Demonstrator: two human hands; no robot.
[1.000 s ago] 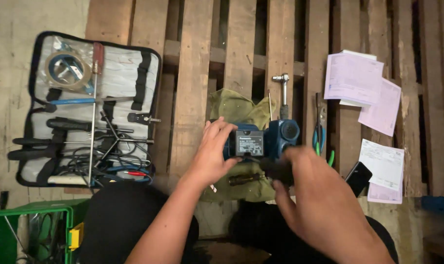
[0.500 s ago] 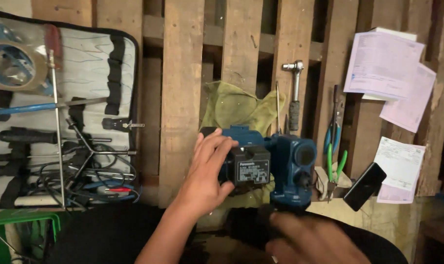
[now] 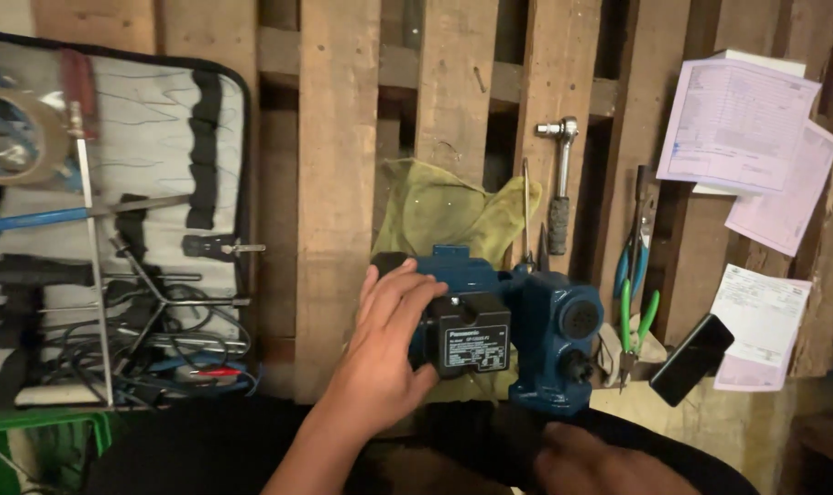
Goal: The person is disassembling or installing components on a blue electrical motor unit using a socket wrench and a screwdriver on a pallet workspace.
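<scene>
A person is working over a wooden pallet (image 3: 334, 183), with a blue water pump (image 3: 526, 330) sitting at the centre of the frame, just toward six o'clock. The left hand (image 3: 384, 353) is resting on the pump's left end, fingers lying close together and curling over the top edge beside the black box (image 3: 471, 332) mounted on the pump's front. The right hand (image 3: 600, 463) is showing only in part at five o'clock, low and blurred below the pump; whether its fingers are spread or closed cannot be told.

Behind the pump, toward twelve o'clock, a yellow-green cloth (image 3: 453, 215) is lying crumpled on the slats, touching the pump's back. A ratchet wrench (image 3: 560, 183) is lying upright at one o'clock, and a thin screwdriver (image 3: 526, 215) is lying just beside it. At three o'clock, blue-handled pliers (image 3: 633, 252) and green-handled pliers (image 3: 636, 321) are lying side by side, with a dark phone (image 3: 691, 359) tilting near them at four o'clock. Pink and white papers (image 3: 742, 128) are spreading from two o'clock down to four o'clock.

At nine o'clock, well apart from the pump, an open tool case (image 3: 160, 137) is holding a roll of tape (image 3: 9, 137), a red-handled screwdriver (image 3: 79, 92), black-handled tools and tangled wires (image 3: 160, 344). A green crate (image 3: 41, 435) is showing at seven o'clock.
</scene>
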